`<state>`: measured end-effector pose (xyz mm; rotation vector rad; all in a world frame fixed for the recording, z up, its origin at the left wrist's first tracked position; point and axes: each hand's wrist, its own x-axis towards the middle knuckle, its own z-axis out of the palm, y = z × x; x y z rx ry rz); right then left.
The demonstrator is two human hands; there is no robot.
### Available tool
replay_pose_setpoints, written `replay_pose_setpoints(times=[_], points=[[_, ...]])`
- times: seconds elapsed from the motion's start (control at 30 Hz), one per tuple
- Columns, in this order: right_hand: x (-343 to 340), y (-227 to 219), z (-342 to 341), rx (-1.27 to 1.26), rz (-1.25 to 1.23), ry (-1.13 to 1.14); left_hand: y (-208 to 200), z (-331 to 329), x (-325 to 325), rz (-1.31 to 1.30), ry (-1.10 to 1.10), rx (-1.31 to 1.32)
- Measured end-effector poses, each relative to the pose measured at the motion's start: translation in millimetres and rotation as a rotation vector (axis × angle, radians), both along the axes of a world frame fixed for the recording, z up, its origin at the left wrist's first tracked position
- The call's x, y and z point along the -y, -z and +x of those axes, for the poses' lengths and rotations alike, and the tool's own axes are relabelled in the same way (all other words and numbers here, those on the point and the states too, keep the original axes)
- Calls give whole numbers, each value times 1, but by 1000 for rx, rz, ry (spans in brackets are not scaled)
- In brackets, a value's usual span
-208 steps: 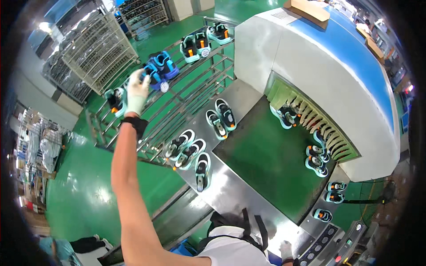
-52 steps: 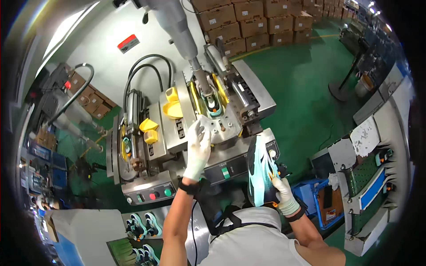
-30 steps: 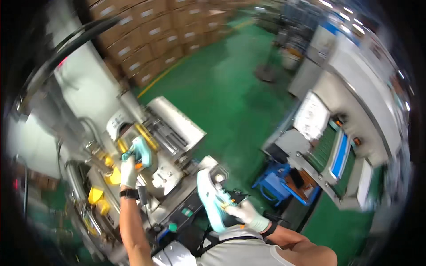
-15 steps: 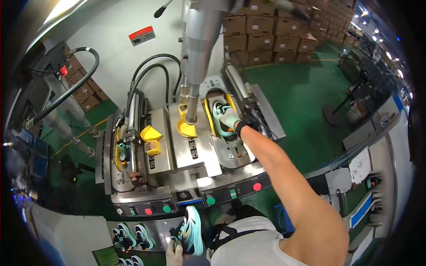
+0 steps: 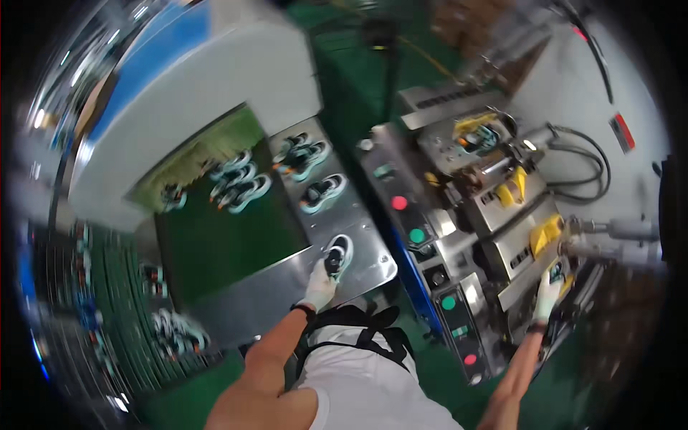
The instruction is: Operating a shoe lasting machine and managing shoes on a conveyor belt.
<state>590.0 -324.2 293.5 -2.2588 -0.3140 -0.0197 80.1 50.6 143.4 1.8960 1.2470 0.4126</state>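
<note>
My left hand (image 5: 320,283), in a pale glove, grips the heel end of a black, white and mint sneaker (image 5: 342,251). That sneaker is sole-down at the metal table (image 5: 369,261). Over at the machine on the right, my gloved right hand (image 5: 548,295) is closed around another sneaker (image 5: 557,270) in the pressing station; its fingers are partly hidden and smeared. At the machine's other station sits a further sneaker (image 5: 481,137) between yellow pads (image 5: 469,123).
Several sneakers stand on the metal table and on a green conveyor belt (image 5: 218,251), which runs under a fringed curtain (image 5: 208,150) of a white housing (image 5: 251,64). The machine's control panels (image 5: 401,190) carry red and green buttons. At far left is a slatted rack (image 5: 122,308).
My view has swung left, bringing the conveyor and table to the middle. The left-hand sneaker, tilted on its side before, is now upright at the table. My right hand stays at the pressing station.
</note>
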Motion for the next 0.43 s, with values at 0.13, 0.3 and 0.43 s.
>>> replay_pose_setpoints(times=[0.13,0.3,0.43], points=[[-97,11,-190,279,-161,-112,1,-12,-5,-31,-13,0],[-147,97,-290,144,-878,-224,11,-56,-68,-264,508,-17],[-113,103,-275,239,-710,-337,-10,-98,-261,369,349,-139]])
